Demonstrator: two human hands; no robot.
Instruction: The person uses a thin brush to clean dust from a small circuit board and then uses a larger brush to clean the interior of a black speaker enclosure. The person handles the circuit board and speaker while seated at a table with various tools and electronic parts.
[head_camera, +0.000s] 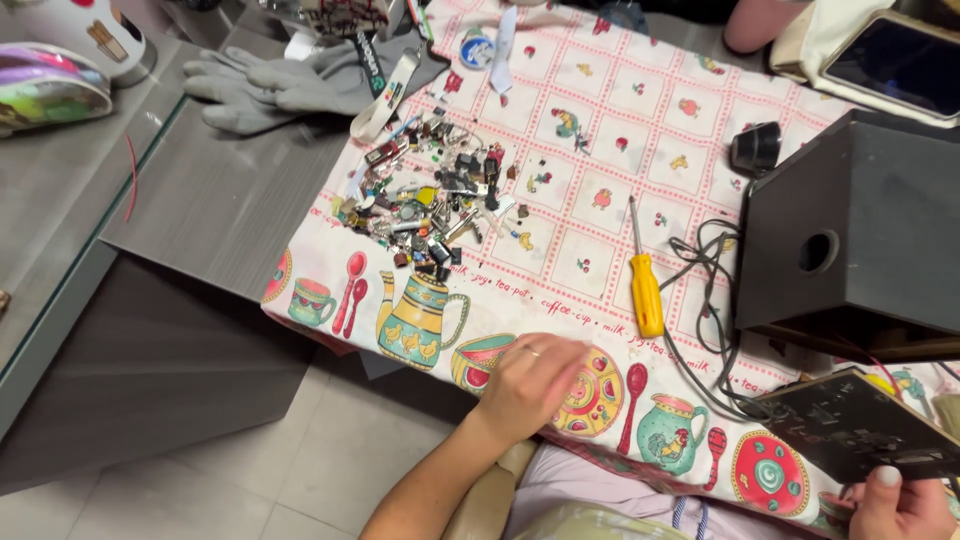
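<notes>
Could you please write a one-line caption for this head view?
Left hand rests on patterned tablecloth; right hand holds a dark panel.

A heap of small electronic parts (430, 205) sits mid-cloth, with a yellow-handled screwdriver (644, 283) lying well to its right. Just beyond the screwdriver, tangled black cables (706, 290) run beside a black speaker box (860, 230). Up at the far left edge, grey gloves (280, 85) rest on the grey table (215, 200).

left hand (530, 385) flat, right hand (900, 505) gripping
</notes>
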